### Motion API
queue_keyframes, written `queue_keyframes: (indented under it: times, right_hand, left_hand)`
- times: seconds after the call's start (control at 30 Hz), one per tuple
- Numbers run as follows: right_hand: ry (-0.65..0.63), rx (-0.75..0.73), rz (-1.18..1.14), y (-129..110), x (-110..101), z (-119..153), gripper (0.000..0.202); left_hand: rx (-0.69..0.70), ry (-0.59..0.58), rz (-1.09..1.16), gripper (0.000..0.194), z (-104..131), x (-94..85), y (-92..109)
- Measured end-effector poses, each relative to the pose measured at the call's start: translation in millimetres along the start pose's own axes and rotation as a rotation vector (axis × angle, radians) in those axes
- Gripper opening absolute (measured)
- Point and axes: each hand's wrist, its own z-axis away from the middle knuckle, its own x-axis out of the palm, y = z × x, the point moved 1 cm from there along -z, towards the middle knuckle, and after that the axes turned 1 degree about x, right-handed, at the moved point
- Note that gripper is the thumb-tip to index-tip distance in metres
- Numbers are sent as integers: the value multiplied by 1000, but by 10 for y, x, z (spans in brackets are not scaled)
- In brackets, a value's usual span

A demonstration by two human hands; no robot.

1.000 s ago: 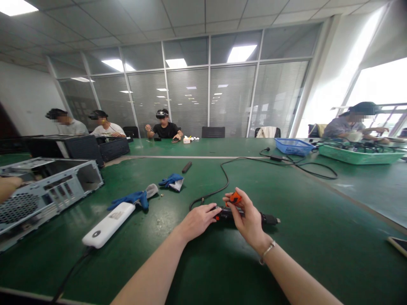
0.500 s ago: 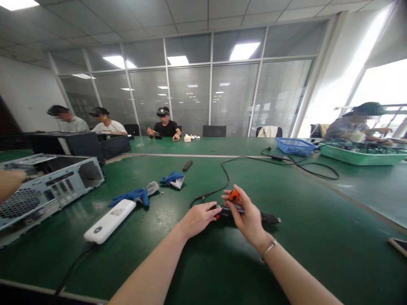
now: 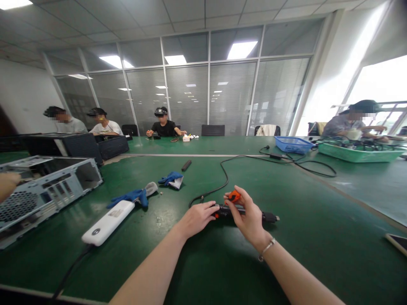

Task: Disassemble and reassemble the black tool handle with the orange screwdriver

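A black corded tool (image 3: 269, 217) with red-orange parts lies on the green table in front of me, its metal tip pointing right. My left hand (image 3: 197, 218) rests with its fingers closed on the tool's left end, where the cable comes out. Between the thumb and fingers of my right hand (image 3: 248, 218) is a small orange and black piece (image 3: 234, 196), held just above the tool's body. My right palm hides the middle of the tool.
White power strip (image 3: 108, 222), blue gloves (image 3: 129, 198) and an open metal computer case (image 3: 63, 182) at left, with another person's hand (image 3: 8, 184) at it. A black cable (image 3: 226, 169) runs back toward blue (image 3: 294, 145) and green baskets (image 3: 359, 153).
The view has shifted slightly. Both hands keep nearly the same pose on the tool and the orange piece. The person across the table has stretched an arm toward a small box.
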Motion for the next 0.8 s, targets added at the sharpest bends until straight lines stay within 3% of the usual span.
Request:
queue_keyframes:
  times: [0.2,0.43,0.63,0.8]
  right_hand:
    - [-114,51,-60,-103,-1,-56,52]
    - [62,-65,132,-130,-91,-115,43]
    - [-98,-118,52,-175,-57,-119,58]
    - [-28,-143,142,-198,-58,-102,52]
  left_hand:
    - [-17,6,61,37,6,7,-9]
    - [-76,76,201,39,11,-26,27]
    - [-135,133,265,31,9,3,-12]
    - [-181,138,329,28,11,5,-38]
